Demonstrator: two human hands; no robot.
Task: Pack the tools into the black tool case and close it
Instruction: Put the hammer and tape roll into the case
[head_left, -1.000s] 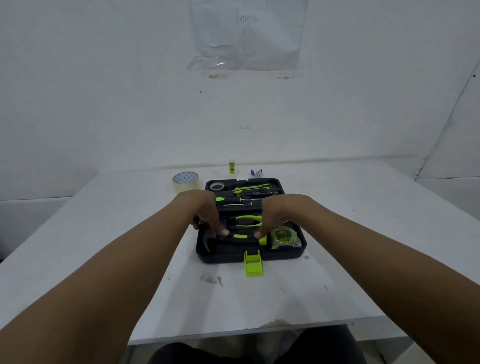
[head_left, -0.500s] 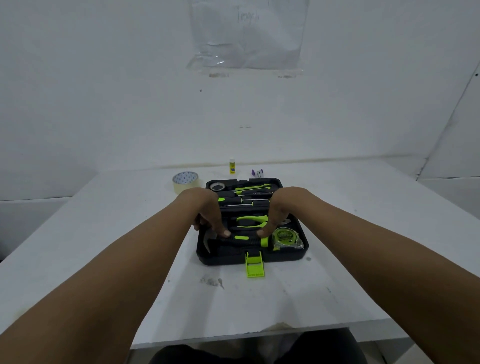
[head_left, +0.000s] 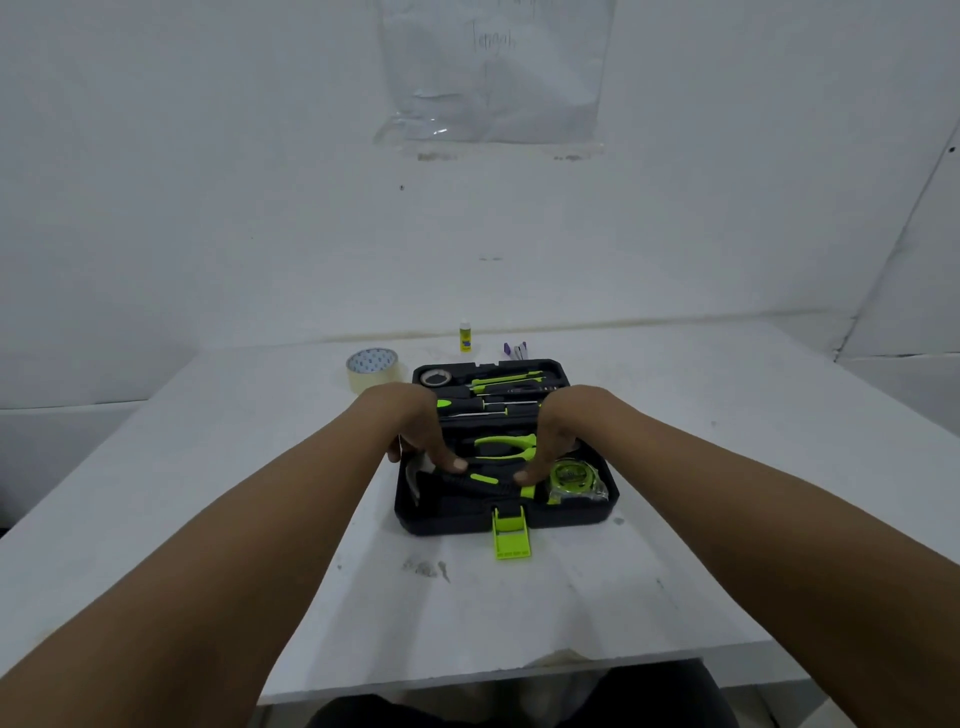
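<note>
The black tool case (head_left: 506, 514) is lying open on the white desk (head_left: 208, 467), its green latch (head_left: 511, 535) hanging flat over the near edge onto the desk surface. Both hands are reaching into the near half of the case. The left hand (head_left: 421, 434) is pressing down on the hammer (head_left: 457, 480) close to its metal head, fingers curled over the black handle, thumb tip visible on top. The right hand (head_left: 553, 441) is pressing on the same handle toward its green end, fingers bent down onto it; whether it is fully wrapping the handle cannot be told. Inside the case, behind the hammer, the green-handled pliers (head_left: 504, 448) are sitting between the two hands. To the right of the hammer, the green tape measure (head_left: 571, 475) is occupying the near right compartment. In the far half, screwdrivers (head_left: 478, 406) and a small tape roll (head_left: 435, 377) are lying in their slots.

Compared with half a second ago, the right hand is sitting slightly farther right along the handle, leaving more of the pliers exposed; the left hand is remaining in the same place. The case is staying where it was.

Beyond the case, a roll of clear tape (head_left: 372, 368) is standing to its far left, a glue stick (head_left: 465, 336) directly behind it, and some purple-capped items (head_left: 515, 350) just behind its far edge.
</note>
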